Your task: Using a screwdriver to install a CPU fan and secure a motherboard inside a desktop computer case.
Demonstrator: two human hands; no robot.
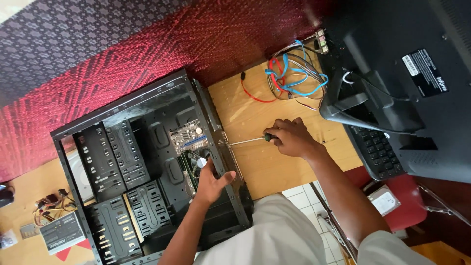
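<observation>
Screwdriver (250, 140) in my right hand (289, 138), that is what I see first. My fingers are wrapped tight around its green and black handle. The thin metal shaft lies almost flat and points left, away from my hand, toward the back edge of the black computer case (147, 167). The tip sits right at the edge of the case, but it is too small for me to tell what it touches.

My left hand (208, 184) is inside the open case. It reaches in from below, with the fingers spread and pressing near the green circuit board (189, 142). I cannot tell if it holds anything. This hand is close to the tip of the tool, with just the case wall between them.

The case lies on its side on a wooden table (265, 167). Above my right hand, a bunch of red and blue cables (294, 76) lies near, but not in the way. A black monitor (407, 88) and a keyboard (378, 152) sit further right. A small grey box (61, 233) lies well apart, bottom left.
</observation>
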